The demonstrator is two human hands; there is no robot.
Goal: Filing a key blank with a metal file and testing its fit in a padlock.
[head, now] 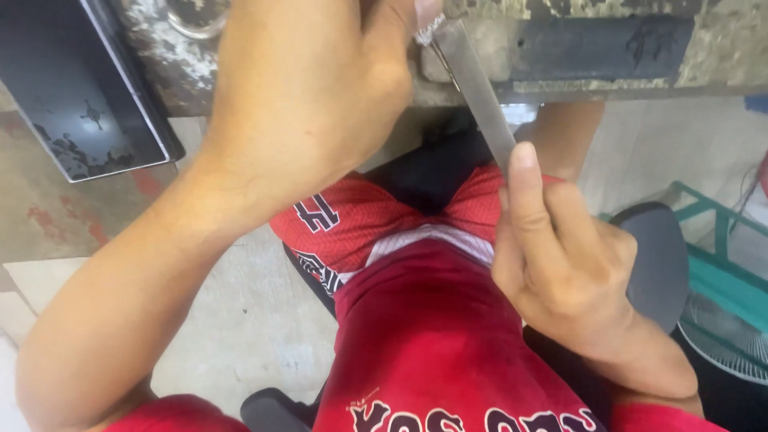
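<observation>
Two hands (312,96) (560,256) on flat file (480,88)

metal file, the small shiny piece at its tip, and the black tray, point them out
metal file (480,92), head view, middle of the flat blade
small shiny piece (428,30), head view, its visible edge by the left hand (312,88)
black tray (80,88), head view, dark inner surface

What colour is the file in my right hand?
Plain grey metal file, clearest in the head view.

I see my wearer in a dark red shirt (432,344) with pale lettering near its lower hem, over red mesh shorts (352,220) trimmed in white with black patches. Both forearms are bare; the left hand (308,88) and right hand (564,260) wear no gloves.
</observation>
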